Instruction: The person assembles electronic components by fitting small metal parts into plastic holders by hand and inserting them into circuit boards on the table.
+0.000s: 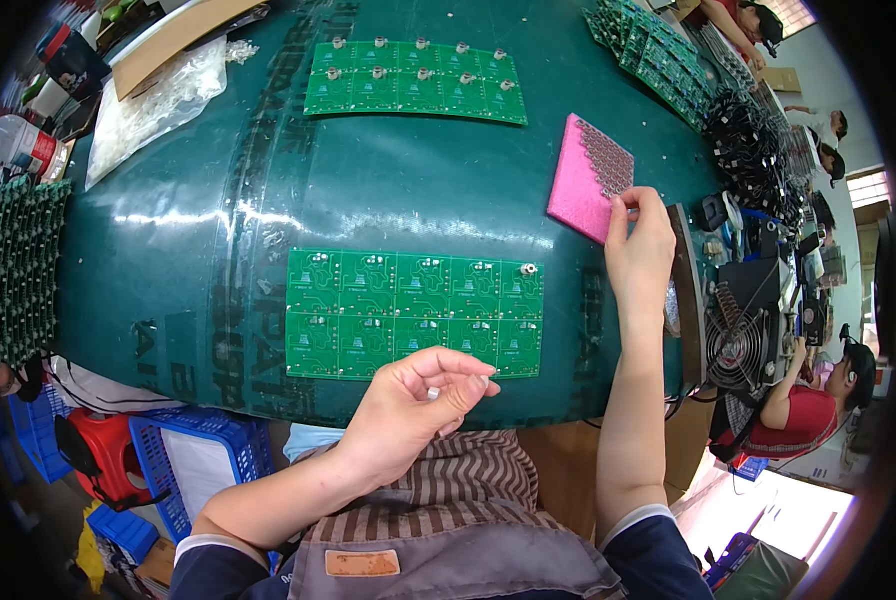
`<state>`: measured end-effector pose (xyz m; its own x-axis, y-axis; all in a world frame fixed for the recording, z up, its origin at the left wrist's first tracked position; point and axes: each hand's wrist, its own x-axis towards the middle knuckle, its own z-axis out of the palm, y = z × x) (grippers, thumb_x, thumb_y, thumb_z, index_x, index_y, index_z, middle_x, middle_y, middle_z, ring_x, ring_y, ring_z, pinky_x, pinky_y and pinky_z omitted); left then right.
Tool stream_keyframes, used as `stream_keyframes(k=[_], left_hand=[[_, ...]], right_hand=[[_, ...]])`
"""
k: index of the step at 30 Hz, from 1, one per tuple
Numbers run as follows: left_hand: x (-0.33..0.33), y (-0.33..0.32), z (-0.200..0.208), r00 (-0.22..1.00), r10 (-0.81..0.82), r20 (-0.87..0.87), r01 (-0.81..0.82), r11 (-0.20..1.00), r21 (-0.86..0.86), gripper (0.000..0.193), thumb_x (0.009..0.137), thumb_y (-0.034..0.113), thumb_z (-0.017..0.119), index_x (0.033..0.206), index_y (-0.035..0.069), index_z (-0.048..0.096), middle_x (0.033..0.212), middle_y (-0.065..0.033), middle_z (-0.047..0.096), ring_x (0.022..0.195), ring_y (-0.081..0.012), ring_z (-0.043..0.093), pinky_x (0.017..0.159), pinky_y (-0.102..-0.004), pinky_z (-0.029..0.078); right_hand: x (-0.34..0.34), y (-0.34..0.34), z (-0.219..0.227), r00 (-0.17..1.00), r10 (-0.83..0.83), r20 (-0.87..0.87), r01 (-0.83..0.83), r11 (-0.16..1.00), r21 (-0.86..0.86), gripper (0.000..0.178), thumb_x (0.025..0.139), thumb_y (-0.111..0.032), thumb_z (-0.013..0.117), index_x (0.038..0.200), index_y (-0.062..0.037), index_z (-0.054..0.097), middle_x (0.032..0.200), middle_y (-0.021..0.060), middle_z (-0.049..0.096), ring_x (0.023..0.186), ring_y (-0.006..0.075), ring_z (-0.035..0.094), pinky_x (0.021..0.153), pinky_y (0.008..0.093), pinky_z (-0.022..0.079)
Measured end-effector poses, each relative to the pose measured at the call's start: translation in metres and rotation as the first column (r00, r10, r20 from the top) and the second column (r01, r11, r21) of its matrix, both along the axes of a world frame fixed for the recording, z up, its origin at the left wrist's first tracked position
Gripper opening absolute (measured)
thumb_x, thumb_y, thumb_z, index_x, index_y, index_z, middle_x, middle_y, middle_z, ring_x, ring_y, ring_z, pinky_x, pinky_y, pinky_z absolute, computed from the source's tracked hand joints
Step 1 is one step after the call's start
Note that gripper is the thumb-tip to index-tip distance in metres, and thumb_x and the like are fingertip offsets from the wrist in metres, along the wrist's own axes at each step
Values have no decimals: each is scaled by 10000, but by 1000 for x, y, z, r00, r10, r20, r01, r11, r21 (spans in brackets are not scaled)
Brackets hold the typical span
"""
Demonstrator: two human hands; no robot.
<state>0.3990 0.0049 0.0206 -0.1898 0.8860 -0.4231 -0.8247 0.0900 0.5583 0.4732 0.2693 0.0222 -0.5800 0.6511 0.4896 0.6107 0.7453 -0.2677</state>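
A green circuit-board panel (368, 300) lies flat on the table in front of me, with one small metal cylindrical component (528, 269) standing at its upper right. My left hand (408, 405) is over the panel's near edge, fingers curled around a small white part (433, 393); its thumb and index fingertips are close together. To the right, my right hand (642, 245) pinches thumb and index finger at the edge of a pink foam block (578, 190). Rows of small metal components (604, 158) sit in that foam. Whatever is between the right fingertips is hidden.
A second panel (398, 95) with several cylindrical components lies farther back. Stacked boards stand at the far right (653, 60) and left (18, 270). A plastic bag of white parts (153, 120) lies back left. Black cables (753, 150) and a fan (736, 345) are on the right.
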Motion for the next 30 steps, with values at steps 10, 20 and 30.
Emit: stream_keyframes(k=[10,20,30], left_hand=[[-6,4,0,975,188,119,-192,981,17,184,871,123,583,1022,18,576,861,-42,613,629,-32,440,528,-183,331],[-5,4,1,964,240,118,-240,971,-12,124,867,135,588,954,48,569,822,-24,600,607,-44,435,514,-190,322],[-12,-5,-2,970,183,162,-194,979,54,256,845,104,616,1059,31,495,871,-59,627,621,-28,452,522,-172,344]], right_hand=[[10,-130,32,783,182,-595,-622,181,-762,107,771,103,572,830,27,525,887,146,580,839,172,587,758,288,482],[14,-134,29,751,173,-637,-659,151,-736,82,794,81,578,860,36,557,896,123,594,874,161,587,789,271,474],[9,-129,24,776,295,-557,-625,242,-742,95,740,54,656,822,21,619,847,95,645,829,144,616,741,260,485]])
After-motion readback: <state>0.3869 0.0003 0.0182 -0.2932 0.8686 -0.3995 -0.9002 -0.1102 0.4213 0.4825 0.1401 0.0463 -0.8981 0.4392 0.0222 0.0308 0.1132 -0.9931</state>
